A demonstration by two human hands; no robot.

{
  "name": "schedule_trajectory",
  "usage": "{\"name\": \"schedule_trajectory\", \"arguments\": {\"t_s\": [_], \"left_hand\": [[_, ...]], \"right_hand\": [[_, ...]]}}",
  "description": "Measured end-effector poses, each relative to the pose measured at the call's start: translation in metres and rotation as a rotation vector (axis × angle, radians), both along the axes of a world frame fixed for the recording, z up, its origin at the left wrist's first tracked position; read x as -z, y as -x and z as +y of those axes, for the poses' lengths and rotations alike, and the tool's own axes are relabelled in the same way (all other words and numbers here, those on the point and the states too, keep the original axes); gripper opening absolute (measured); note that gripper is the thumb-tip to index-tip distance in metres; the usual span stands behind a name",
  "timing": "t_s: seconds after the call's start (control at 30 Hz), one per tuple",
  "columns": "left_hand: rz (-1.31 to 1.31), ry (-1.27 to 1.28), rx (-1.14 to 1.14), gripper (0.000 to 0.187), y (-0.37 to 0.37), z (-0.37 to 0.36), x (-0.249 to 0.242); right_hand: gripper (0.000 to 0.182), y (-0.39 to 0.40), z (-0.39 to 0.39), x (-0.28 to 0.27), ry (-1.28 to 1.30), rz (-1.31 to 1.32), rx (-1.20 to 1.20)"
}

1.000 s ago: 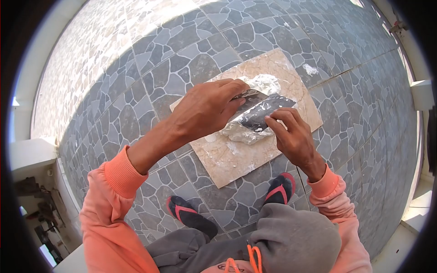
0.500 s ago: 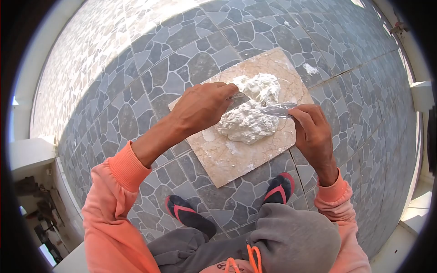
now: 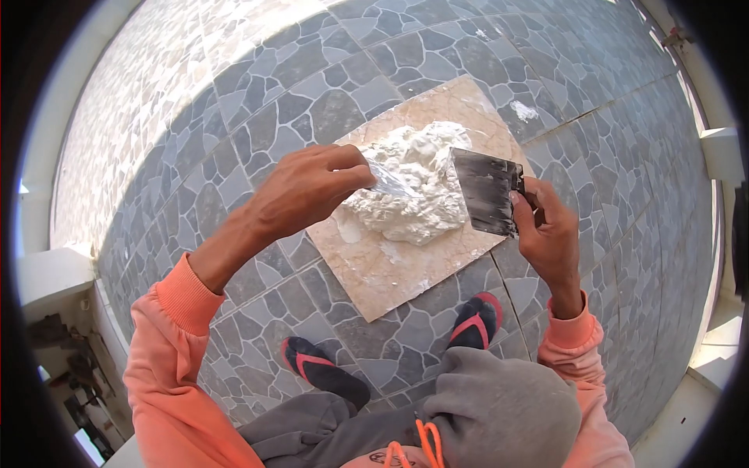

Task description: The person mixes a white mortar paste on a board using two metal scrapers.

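White paste, like putty or plaster [image 3: 417, 203], lies in a lumpy heap on a beige marbled tile [image 3: 382, 277]. My left hand [image 3: 316, 187] is closed on a thin scraper [image 3: 392, 182], its blade tilted against the left side of the heap. At the heap's right edge, my right hand [image 3: 550, 222] pinches a dark, flat scraper [image 3: 490, 191] by its outer edge. Its broad face is turned up to me and streaked with white. Fingers partly hide the left scraper's gripped edge.
Grey stone-patterned paving [image 3: 335, 109] surrounds the tile. My feet in dark socks and red-strapped flip-flops [image 3: 316, 363] stand just in front of it. A small white splatter [image 3: 523, 111] marks the floor beyond the tile's right side.
Both hands have moved apart, the left one to the left. The right scraper has turned from nearly edge-on to face up. The paste's two lumps now form one broader heap.
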State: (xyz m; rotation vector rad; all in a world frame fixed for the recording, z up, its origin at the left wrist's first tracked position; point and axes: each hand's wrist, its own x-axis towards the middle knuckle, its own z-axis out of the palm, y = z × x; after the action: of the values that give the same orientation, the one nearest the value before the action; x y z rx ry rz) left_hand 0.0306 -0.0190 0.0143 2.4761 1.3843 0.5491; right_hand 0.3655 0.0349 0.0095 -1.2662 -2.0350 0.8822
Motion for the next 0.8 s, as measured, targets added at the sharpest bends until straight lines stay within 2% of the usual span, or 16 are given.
{"name": "schedule_trajectory", "arguments": {"t_s": [0.1,0.17,0.23,0.33,0.43,0.53,0.57,0.63,0.73,0.77,0.8], "left_hand": [[-0.044,0.086,-0.042,0.018,0.011,-0.005,-0.008],[-0.059,0.210,-0.112,0.020,0.019,-0.011,-0.024],[-0.103,0.184,-0.174,0.021,0.029,-0.013,-0.030],[-0.167,0.231,-0.294,0.021,0.038,-0.010,-0.045],[-0.305,0.267,-0.442,0.023,0.039,-0.010,-0.048],[-0.310,0.055,-0.572,0.027,0.034,-0.010,-0.036],[-0.349,0.048,-0.596,0.027,0.033,-0.010,-0.030],[-0.427,0.030,-0.646,0.029,0.033,-0.010,-0.013],[-0.437,0.087,-0.714,0.029,0.030,-0.008,0.009],[-0.404,0.063,-0.699,0.035,0.034,-0.009,0.021],[-0.498,0.206,-0.766,0.038,0.034,-0.010,0.021]], "right_hand": [[0.020,-0.027,0.008,0.026,0.137,0.057,0.097],[0.024,-0.052,0.008,0.044,0.324,0.111,0.193],[0.031,-0.066,0.003,0.057,0.496,0.127,0.305],[0.030,-0.091,-0.011,0.089,0.730,0.206,0.367],[0.028,-0.102,-0.029,0.119,0.815,0.194,0.439],[0.022,-0.100,-0.037,0.142,0.862,0.149,0.421],[0.018,-0.097,-0.038,0.150,0.864,0.103,0.438],[0.017,-0.078,-0.040,0.152,0.880,0.169,0.442],[0.020,-0.058,-0.039,0.162,0.971,0.264,0.415],[0.021,-0.049,-0.041,0.163,1.010,0.329,0.413],[0.021,-0.043,-0.041,0.164,1.048,0.394,0.411]]}}
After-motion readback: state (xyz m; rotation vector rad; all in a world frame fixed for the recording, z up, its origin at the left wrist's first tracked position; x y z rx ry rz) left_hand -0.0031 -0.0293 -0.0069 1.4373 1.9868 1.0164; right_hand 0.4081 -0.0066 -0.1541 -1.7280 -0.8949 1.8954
